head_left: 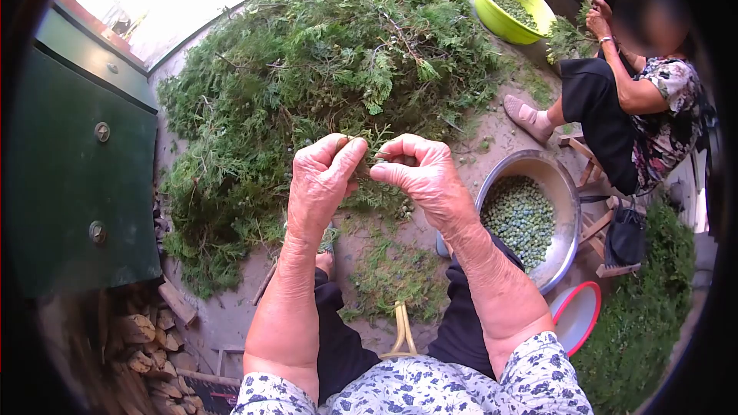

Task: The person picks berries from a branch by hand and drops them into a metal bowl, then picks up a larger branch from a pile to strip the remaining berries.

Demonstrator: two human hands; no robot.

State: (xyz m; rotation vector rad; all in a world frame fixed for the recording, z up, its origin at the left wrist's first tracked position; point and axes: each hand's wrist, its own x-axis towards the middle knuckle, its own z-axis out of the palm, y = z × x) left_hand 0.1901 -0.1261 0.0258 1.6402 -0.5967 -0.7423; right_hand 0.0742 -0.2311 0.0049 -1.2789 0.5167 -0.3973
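Observation:
In the head view, my left hand (326,178) is closed, thumb and forefinger pinching a small green evergreen sprig (377,137). Facing it, my right hand (424,177) has thumb and fingertips bent together at the same sprig; whether a small cone is between them is too small to tell. Behind both hands rises a big heap of cut evergreen branches (307,54). To the right of my right knee stands a metal basin (567,230) partly filled with small round green cones (519,215).
A yellow-green tub (483,6) with green cones stands at the back right. A seated person (646,100) at right holds a sprig (573,38). A red-rimmed basin (576,327), more greenery (638,323), firewood (157,346) and a green door (92,177) surround me.

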